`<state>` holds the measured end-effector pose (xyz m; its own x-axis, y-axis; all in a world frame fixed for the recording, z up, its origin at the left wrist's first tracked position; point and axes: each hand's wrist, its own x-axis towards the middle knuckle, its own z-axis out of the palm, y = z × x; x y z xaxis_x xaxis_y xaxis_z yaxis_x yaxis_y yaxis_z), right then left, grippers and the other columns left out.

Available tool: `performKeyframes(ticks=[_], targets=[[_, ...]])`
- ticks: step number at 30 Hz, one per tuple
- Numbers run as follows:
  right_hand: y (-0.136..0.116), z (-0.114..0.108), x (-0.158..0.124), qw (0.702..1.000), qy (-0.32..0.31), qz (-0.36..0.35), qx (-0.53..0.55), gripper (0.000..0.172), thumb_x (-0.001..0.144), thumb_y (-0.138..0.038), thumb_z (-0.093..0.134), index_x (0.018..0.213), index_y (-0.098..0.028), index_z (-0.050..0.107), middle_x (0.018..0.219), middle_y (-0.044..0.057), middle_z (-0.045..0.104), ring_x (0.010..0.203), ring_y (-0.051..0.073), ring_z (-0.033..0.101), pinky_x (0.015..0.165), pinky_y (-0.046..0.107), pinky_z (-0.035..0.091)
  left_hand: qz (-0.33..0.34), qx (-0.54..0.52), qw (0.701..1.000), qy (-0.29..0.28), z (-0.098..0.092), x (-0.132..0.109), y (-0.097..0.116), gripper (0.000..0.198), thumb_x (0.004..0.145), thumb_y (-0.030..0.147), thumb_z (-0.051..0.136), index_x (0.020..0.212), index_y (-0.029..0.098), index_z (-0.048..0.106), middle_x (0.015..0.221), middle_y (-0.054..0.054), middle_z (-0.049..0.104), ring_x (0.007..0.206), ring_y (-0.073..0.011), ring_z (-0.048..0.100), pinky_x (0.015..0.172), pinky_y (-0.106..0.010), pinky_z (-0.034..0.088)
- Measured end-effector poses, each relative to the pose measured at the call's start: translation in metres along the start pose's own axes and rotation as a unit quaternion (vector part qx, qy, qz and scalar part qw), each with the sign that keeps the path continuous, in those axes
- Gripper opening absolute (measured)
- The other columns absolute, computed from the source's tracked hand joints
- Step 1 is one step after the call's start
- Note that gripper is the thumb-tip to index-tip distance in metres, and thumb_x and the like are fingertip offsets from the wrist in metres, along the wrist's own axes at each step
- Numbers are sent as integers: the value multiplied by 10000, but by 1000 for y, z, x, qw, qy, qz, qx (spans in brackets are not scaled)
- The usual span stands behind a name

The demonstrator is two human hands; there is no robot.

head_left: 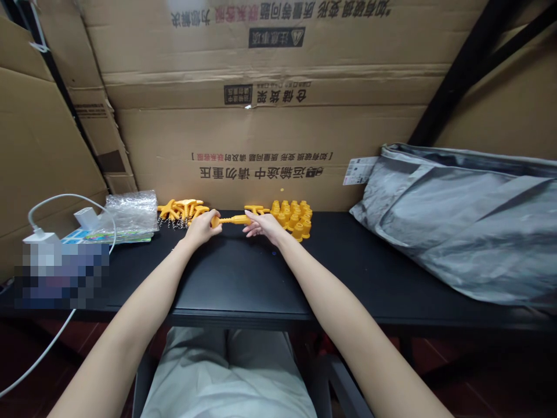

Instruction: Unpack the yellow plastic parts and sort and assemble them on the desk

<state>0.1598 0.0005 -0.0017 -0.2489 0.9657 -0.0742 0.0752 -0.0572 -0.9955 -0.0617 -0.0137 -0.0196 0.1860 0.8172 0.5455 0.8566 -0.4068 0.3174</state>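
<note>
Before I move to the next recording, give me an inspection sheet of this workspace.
Surface: black tabletop.
Job's things: yellow piece in hand; yellow T-handled pieces with metal spirals at left; yellow cup-shaped pieces at right.
Clutter: clear plastic wrap at left, grey bag at right.
Hands: left hand and right hand hold opposite ends of the yellow piece.
Cables: white cable loops from a white adapter; partly pixelated area.
Surroundings: printed cardboard behind, dark frame post.
</note>
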Motion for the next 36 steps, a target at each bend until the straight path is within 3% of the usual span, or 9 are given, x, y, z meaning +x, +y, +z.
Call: performKeyframes(ticks=[23,25,28,31,33,36], targets=[[3,5,2,998,27,36,39,376,894,-460,608,747,-115,636,600,79,699,440,119,613,453,204,466,4,15,1000,3,0,-1,1,218,779,239,618,992,196,609,906,-33,678,792,-167,614,760,-265,470],[1,7,1,996,13,40,83,321,908,-429,596,814,-125,644,622,64,706,456,119,622,473,205,478,4,4,1000,9,0,-1,1,271,788,257,620,1050,193,597,940,-39,676,800,-166,617,767,-269,474],[-2,5,2,986,-4,31,164,232,933,-358,563,890,-142,635,657,46,712,490,114,635,526,208,507,-2,-27,1000,16,2,-1,2,510,804,327,627,1276,198,487,1003,-43,662,736,-146,604,735,-274,484],[-2,-3,11,977,49,-20,209,185,930,-328,550,872,-157,593,681,39,704,545,111,653,551,200,512,-5,-59,998,8,3,-1,2,641,825,344,607,1401,217,356,1073,-44,643,623,-103,558,681,-269,484],[2,-13,21,964,131,-89,214,166,889,-332,601,862,-179,543,728,33,703,606,116,669,565,196,511,-4,-63,998,5,4,-1,0,596,837,315,589,1387,228,377,1101,-43,635,607,-90,544,676,-265,484],[14,-28,38,932,263,-193,156,300,773,-359,706,901,-215,476,850,22,697,721,143,685,632,236,531,-5,-53,999,7,4,-1,-3,510,838,271,575,1330,231,446,1092,-39,639,645,-97,559,707,-269,487]])
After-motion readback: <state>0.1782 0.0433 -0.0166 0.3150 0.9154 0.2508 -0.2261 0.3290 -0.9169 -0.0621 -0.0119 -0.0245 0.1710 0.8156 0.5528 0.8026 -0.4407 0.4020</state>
